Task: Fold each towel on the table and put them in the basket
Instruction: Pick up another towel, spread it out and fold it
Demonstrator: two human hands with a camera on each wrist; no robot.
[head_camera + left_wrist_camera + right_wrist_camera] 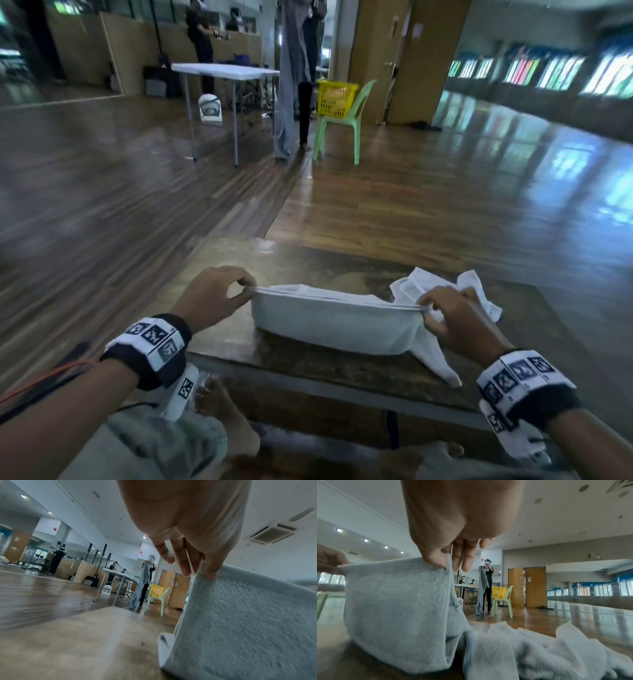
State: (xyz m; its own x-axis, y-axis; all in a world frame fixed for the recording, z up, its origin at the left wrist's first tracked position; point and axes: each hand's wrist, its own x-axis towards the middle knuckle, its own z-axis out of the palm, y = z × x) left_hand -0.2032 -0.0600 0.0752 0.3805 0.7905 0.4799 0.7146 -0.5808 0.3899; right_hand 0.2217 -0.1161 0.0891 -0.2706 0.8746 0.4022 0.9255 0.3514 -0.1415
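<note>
A pale grey towel (pixel 335 322) hangs doubled over the low brown table (pixel 308 363), its top edge stretched taut between my hands. My left hand (pixel 245 287) pinches the left corner between thumb and forefinger; the left wrist view shows that corner of the towel (pixel 248 615) under my left hand (pixel 204 569). My right hand (pixel 426 310) pinches the right corner; in the right wrist view the towel (pixel 397 608) hangs from my right hand (pixel 447 562). A second, crumpled white towel (pixel 445 284) lies behind and under my right hand, and shows as a rumpled heap, the crumpled towel (pixel 539 649).
A yellow basket (pixel 335 97) sits on a green plastic chair (pixel 342 133) far across the wooden floor. A person stands beside it holding up a long grey cloth (pixel 289 85). A white folding table (pixel 226 72) stands at the back left. My bare feet are under the table's near edge.
</note>
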